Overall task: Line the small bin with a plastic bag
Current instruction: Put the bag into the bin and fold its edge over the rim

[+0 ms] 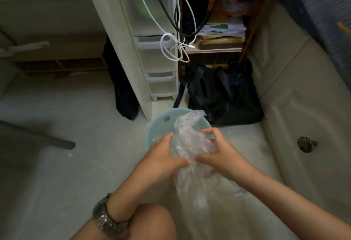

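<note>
A small pale-blue round bin (161, 123) stands on the floor just beyond my hands, its near rim hidden behind them. A crumpled clear plastic bag (190, 139) is held above the bin; its top sticks up over the opening and its tail hangs down toward my knee. My left hand (163, 160) grips the bag's left side, thumb pressed into the plastic. On the right side, my right hand (218, 154) pinches it with curled fingers. The two thumbs almost touch.
A white plastic drawer tower (157, 53) with dangling cables (171, 49) stands behind the bin. A black bag (218, 95) lies to the bin's right. A cabinet door with a round knob (305, 144) runs along the right. A grey bar (47, 139) crosses the floor at left.
</note>
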